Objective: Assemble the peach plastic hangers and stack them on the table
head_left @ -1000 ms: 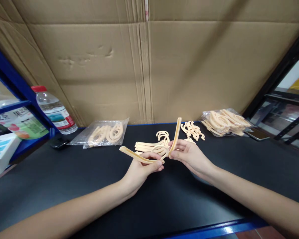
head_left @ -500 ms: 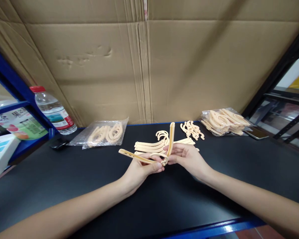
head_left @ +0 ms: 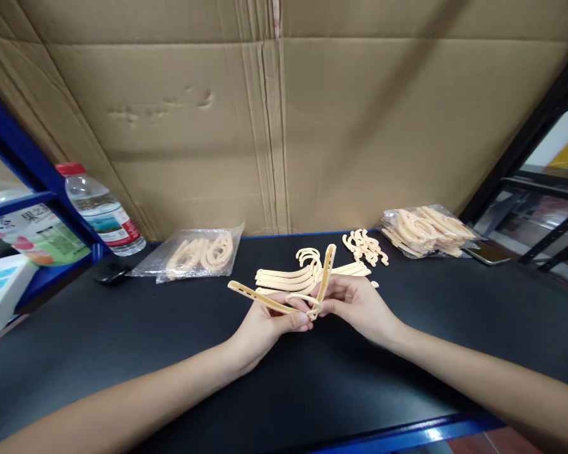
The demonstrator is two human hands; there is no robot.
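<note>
A beige plastic folding clothes hanger is held up over the middle of the table, its two slotted arms spread in a V and its curved hook by the joint. My left hand is closed on the left arm near the joint, thumb on top. My right hand pinches the upright right arm near its lower end. Fingers partly hide the joint. Just behind lie several loose hanger arms and a few curved hooks, partly covered by the hands.
Several small hooks lie in a pile at the back. Clear bags of hanger parts rest at left and right, the latter near a phone. A water bottle and black mouse stand left, before the cardboard wall.
The right arm of the hanger has tipped slightly to the right and its tip is lower. Both hands keep their hold in nearly the same place.
</note>
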